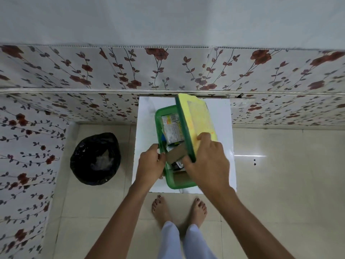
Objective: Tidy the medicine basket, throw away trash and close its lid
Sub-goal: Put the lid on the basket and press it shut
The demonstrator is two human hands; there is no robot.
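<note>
- From the camera on my head, I look straight down at a small white table (147,113) pushed against a wall covered in red-flower paper.
- The green basket (179,184) sits on that table, open along its left side, with its near end toward me.
- Inside the basket I can see flat medicine packets (172,128) with printed labels lying toward the far end, and a brown cardboard piece (176,155) nearer to me; other small items under it are too dark to tell apart.
- My right hand (207,163) grips the lid (199,120), a yellow panel in a green frame, with my thumb curled round the frame's near edge and my fingers (204,137) spread over the yellow top.
- The lid stands tilted on edge over the right side of the basket, its left edge raised, so the basket is not yet closed.
- My left hand (151,163) is curled round the basket's left rim near the front corner, fingers narrow and clamped on the plastic.
- A bin lined with a black bag (95,158) stands on the tiled floor just left of the table, with something pale crumpled inside.
- My bare feet (179,208) are on the tiles just in front of the table.
</note>
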